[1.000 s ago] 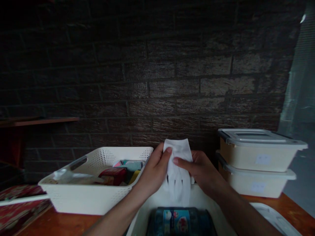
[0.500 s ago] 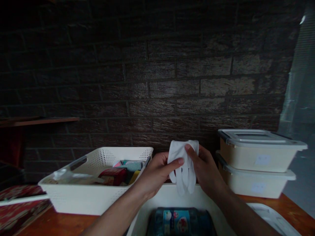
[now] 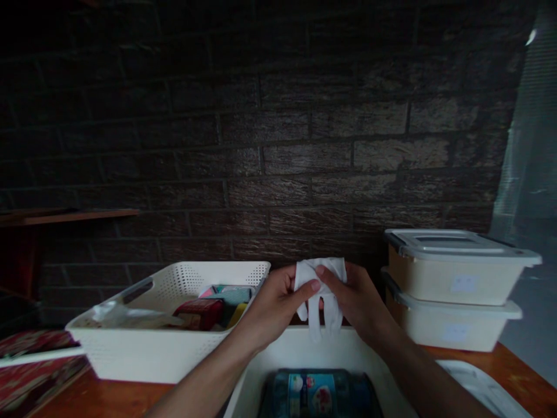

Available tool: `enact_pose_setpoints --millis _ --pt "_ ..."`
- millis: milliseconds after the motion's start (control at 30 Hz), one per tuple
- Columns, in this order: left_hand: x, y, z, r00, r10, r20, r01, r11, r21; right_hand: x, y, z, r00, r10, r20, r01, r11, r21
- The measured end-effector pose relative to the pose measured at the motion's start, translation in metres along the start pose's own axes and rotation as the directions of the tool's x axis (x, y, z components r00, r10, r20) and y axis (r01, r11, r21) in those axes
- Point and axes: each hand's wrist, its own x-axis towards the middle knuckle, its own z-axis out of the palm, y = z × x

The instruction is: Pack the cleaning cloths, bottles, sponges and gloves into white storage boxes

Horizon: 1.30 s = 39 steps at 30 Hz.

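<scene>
A white fabric glove hangs with its fingers down between my two hands. My left hand pinches its left side, thumb lying across the front. On the other side my right hand grips it with the thumb pressed on the upper middle; the fingers behind are mostly hidden. Below the glove is an open white bin, and in it lies a dark blue-green bottle with a blue picture label. Both hands are above the bin's far edge.
Left of the bin stands a white perforated basket holding several packets and a clear plastic bag. Two lidded beige boxes are stacked at the right. A white lid lies on the wooden table. A dark brick wall rises behind.
The glove has come slightly lower and its hanging fingers are spread further apart. My right thumb has shifted left across the fabric; my left hand still holds its side.
</scene>
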Motion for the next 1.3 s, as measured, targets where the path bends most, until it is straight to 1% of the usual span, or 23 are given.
enact_pose_setpoints --millis 100,133,200,267,333,400,433,500,567,600,667,700,800,867,933,967,1033,1067,1133,1167,1200,1267,1300 --pt "-0.001 0.005 -0.003 0.994 -0.075 0.083 0.076 0.997 -0.016 -0.001 -0.002 -0.003 0.999 -0.044 -0.02 0.043 0.998 -0.049" --pt "-0.001 0.007 -0.005 0.992 -0.091 0.089 0.095 0.994 -0.044 -0.001 -0.004 -0.003 0.999 -0.048 -0.011 0.047 0.998 -0.045" --pt "0.0 0.01 -0.008 0.993 -0.106 0.042 0.111 0.981 -0.16 -0.003 -0.006 -0.002 0.999 -0.037 0.026 0.037 0.999 -0.007" --pt "0.002 0.013 -0.011 0.989 -0.151 0.009 0.146 0.935 -0.323 -0.005 -0.008 -0.001 0.997 -0.023 0.072 0.021 0.999 0.041" --pt "0.005 0.014 -0.012 0.974 -0.216 0.071 0.224 0.86 -0.46 -0.008 -0.01 0.001 0.992 -0.018 0.127 0.01 0.998 0.065" --pt "0.006 0.014 -0.012 0.956 -0.262 0.133 0.292 0.803 -0.519 -0.01 -0.01 0.001 0.98 -0.019 0.198 0.006 0.998 0.067" --pt "0.007 0.014 -0.012 0.953 -0.278 0.12 0.299 0.795 -0.528 -0.011 -0.009 0.0 0.972 -0.017 0.236 0.003 0.998 0.06" --pt "0.008 0.012 -0.012 0.958 -0.288 0.013 0.252 0.816 -0.52 -0.012 -0.007 -0.001 0.954 0.015 0.299 -0.025 0.999 0.03" --pt "0.01 0.01 -0.012 0.956 -0.251 -0.154 0.142 0.851 -0.506 -0.011 -0.005 -0.003 0.93 0.103 0.352 -0.103 0.995 -0.02" --pt "0.011 0.01 -0.013 0.945 -0.218 -0.243 0.07 0.863 -0.501 -0.011 -0.004 -0.004 0.917 0.15 0.371 -0.145 0.989 -0.041" --pt "0.012 0.012 -0.016 0.903 -0.134 -0.409 -0.087 0.873 -0.479 -0.009 -0.004 -0.006 0.896 0.206 0.394 -0.194 0.978 -0.071" --pt "0.013 0.014 -0.019 0.874 -0.088 -0.479 -0.16 0.877 -0.453 -0.008 -0.004 -0.006 0.892 0.205 0.403 -0.191 0.979 -0.075" --pt "0.014 0.022 -0.028 0.79 0.077 -0.609 -0.33 0.89 -0.316 -0.005 -0.006 -0.009 0.886 0.168 0.432 -0.144 0.986 -0.089" --pt "0.014 0.026 -0.033 0.746 0.16 -0.646 -0.395 0.887 -0.237 -0.004 -0.007 -0.011 0.874 0.173 0.454 -0.132 0.984 -0.119" --pt "0.012 0.029 -0.035 0.732 0.208 -0.649 -0.423 0.885 -0.194 -0.004 -0.008 -0.013 0.872 0.173 0.458 -0.107 0.98 -0.167" --pt "0.01 0.03 -0.033 0.74 0.218 -0.636 -0.423 0.887 -0.187 -0.004 -0.007 -0.013 0.873 0.16 0.461 -0.085 0.98 -0.179" --pt "0.006 0.03 -0.028 0.773 0.23 -0.592 -0.404 0.897 -0.178 -0.004 -0.005 -0.013 0.862 0.139 0.487 -0.059 0.983 -0.175" --pt "0.003 0.029 -0.024 0.788 0.234 -0.569 -0.392 0.904 -0.171 -0.005 -0.004 -0.013 0.844 0.141 0.517 -0.063 0.984 -0.165" --pt "-0.002 0.028 -0.017 0.805 0.25 -0.538 -0.38 0.914 -0.144 -0.006 -0.001 -0.011 0.784 0.175 0.595 -0.106 0.983 -0.149" --pt "-0.004 0.028 -0.015 0.808 0.257 -0.531 -0.376 0.918 -0.127 -0.007 0.0 -0.011 0.756 0.189 0.627 -0.124 0.982 -0.146" --pt "-0.004 0.029 -0.014 0.807 0.262 -0.53 -0.373 0.921 -0.113 -0.007 0.001 -0.011 0.742 0.192 0.643 -0.13 0.981 -0.143" --pt "-0.003 0.03 -0.017 0.785 0.272 -0.557 -0.382 0.92 -0.088 -0.007 0.001 -0.012 0.744 0.191 0.64 -0.115 0.981 -0.159" --pt "-0.001 0.032 -0.021 0.764 0.28 -0.582 -0.396 0.915 -0.08 -0.007 -0.001 -0.013 0.753 0.187 0.631 -0.094 0.979 -0.178"
